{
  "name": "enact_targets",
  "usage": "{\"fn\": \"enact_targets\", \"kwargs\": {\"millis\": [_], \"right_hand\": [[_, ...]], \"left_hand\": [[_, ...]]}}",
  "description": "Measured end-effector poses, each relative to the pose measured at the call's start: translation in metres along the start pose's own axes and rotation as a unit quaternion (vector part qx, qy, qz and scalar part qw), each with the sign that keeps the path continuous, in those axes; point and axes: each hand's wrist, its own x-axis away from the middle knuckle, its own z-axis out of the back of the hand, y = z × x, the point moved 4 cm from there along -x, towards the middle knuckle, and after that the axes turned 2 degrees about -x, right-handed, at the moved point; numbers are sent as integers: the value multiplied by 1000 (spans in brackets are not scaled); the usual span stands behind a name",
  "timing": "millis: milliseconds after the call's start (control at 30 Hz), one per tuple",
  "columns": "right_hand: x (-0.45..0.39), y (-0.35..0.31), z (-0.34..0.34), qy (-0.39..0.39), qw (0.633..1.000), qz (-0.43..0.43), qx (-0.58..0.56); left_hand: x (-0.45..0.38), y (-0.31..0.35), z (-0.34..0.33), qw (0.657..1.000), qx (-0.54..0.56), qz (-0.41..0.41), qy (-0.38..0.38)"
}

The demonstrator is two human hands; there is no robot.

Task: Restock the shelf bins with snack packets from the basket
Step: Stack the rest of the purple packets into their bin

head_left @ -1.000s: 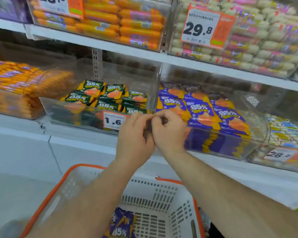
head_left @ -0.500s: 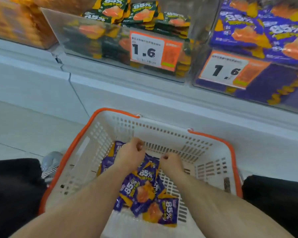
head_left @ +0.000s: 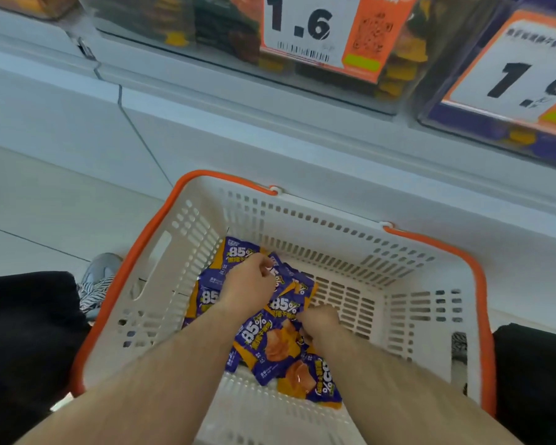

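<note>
A white basket (head_left: 408, 303) with an orange rim sits below me, holding several purple and orange snack packets (head_left: 264, 342) marked 85%. Both hands are down inside it. My left hand (head_left: 249, 285) has its fingers curled onto a packet near the far left of the pile. My right hand (head_left: 321, 322) is curled at the edge of another packet near the pile's middle. Whether either hand has a firm hold is hard to see. Above, clear shelf bins carry 1.6 price tags: one with green packets (head_left: 225, 30), one with purple packets (head_left: 495, 130).
The white shelf ledge (head_left: 270, 133) runs just above the basket's far rim. My dark-clothed knees (head_left: 23, 332) flank the basket, and a grey shoe (head_left: 100, 271) shows at the left on the pale floor.
My hands left the shelf bin edge and dropped into the basket; my view tilted down. In the last half second both hands closed further onto packets in the pile.
</note>
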Motion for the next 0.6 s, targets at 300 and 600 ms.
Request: {"fn": "enact_targets", "kwargs": {"millis": [300,600], "right_hand": [[32,-36,15,23,990,139,31],[128,-106,87,67,933,338,107]], "left_hand": [[6,16,-9,997,-5,-16,-79],[44,50,11,987,140,13,-77]]}}
